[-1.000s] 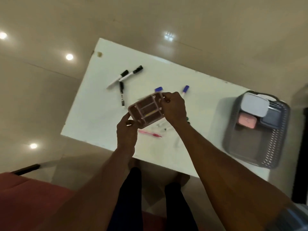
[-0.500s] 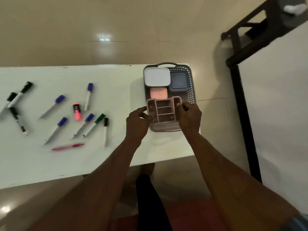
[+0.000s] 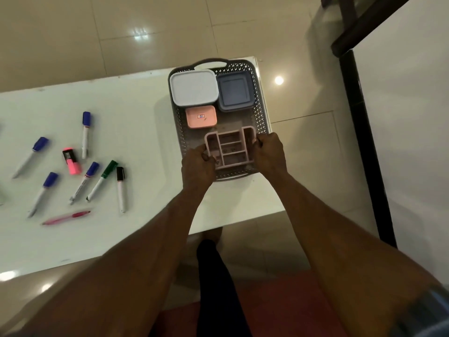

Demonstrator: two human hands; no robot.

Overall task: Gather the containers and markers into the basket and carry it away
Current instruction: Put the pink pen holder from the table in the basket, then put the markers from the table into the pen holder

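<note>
I note both hands, left hand [image 3: 198, 164] and right hand [image 3: 268, 154], gripping the pink divided tray [image 3: 230, 148] by its short ends, over the basket [image 3: 261, 113] lower section, centre frame; markers [image 3: 85, 135] lie left on the desk [image 3: 136, 113], nearer the left hand.

I stand over a white table [image 3: 136, 113] on a glossy beige tiled floor [image 3: 145, 27] that mirrors ceiling lights as bright spots. To my right a dark wooden frame [image 3: 359, 132] edges a white panel [image 3: 408, 98]. A red surface [image 3: 279, 302] lies beneath me.
</note>
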